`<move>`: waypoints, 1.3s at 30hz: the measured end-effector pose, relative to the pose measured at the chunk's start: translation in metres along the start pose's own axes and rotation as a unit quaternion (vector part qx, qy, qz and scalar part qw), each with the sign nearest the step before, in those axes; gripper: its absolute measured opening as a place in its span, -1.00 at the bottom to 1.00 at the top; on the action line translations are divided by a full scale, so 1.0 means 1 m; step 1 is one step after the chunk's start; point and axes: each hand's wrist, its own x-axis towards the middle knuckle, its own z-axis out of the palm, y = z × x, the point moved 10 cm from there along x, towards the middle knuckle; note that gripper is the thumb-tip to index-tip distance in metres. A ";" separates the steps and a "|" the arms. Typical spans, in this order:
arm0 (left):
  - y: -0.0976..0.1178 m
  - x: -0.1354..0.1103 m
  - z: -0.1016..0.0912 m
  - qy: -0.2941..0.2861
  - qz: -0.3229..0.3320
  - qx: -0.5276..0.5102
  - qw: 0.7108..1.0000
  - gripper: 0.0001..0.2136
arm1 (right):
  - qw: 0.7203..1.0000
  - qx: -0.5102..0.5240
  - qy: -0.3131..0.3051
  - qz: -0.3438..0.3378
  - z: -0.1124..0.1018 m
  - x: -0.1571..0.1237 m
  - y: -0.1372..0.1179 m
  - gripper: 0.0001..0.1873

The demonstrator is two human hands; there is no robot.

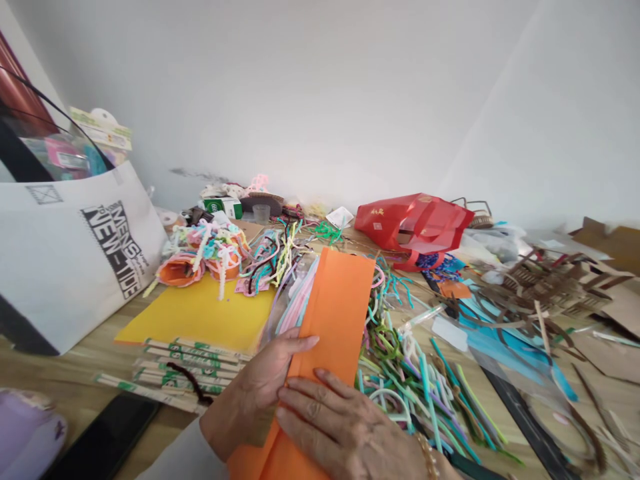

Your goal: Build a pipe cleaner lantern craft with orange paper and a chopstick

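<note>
Head view shows the left hand and right hand clamped together on an orange paper sheet, seemingly folded, beside coloured pipe cleaners; its long free end could crease if the grip slips.

Long orange paper sheet, creased lengthwise, slanting away from the camera, pinched low between left hand and right hand, its upper end just right of a yellow card sheet
</note>
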 end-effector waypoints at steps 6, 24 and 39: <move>0.018 0.001 0.005 -0.017 0.068 0.006 0.998 -0.87 | 0.993 0.112 -0.039 -0.003 0.006 -0.001 0.002 -0.58; 0.018 -0.003 0.012 -0.022 0.061 0.063 0.996 -0.77 | 0.977 0.175 -0.036 -0.116 -0.020 0.002 -0.015 -0.60; -0.003 -0.010 0.026 -0.114 -0.020 0.015 0.993 -0.75 | 0.994 0.109 -0.026 -0.017 -0.001 0.000 -0.007 -0.56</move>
